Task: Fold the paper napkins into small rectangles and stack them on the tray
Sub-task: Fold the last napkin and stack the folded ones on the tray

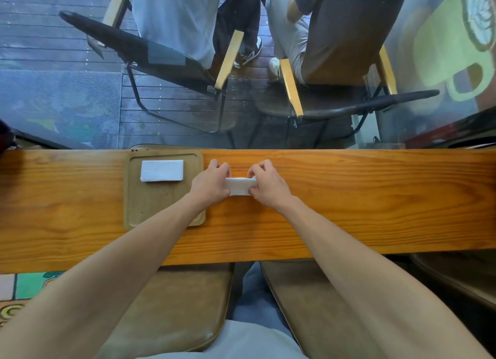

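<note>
So both hands are on one small white paper napkin [239, 186] lying on the desk, folded down to a narrow strip. The left hand [212, 183] covers its left end and the right hand [264, 184] covers its right end, so only the middle bit shows between them. Fingers on both hands are curled, with the thumbs pinching the near edge of the napkin and the fingertips tucked over the far edge. The two hands sit close, just the napkin's middle apart.

Just left of the left hand there's a light wooden rectangular tray [163, 205] with rounded corners, and the left forearm crosses over its near right corner. On the far part of the tray, left of and slightly beyond the left hand, lies a flat folded white napkin stack [162, 170]; can't tell how many are in it.

The long orange-brown varnished wooden desk [349, 197] runs straight across under both hands, narrow like a bar top. Beyond the hands is a glass pane, and through it two dark chairs with yellow wooden armrests [291, 86] on dark decking, with people sitting in them. Below the forearms are tan cushioned stools [177, 305].
</note>
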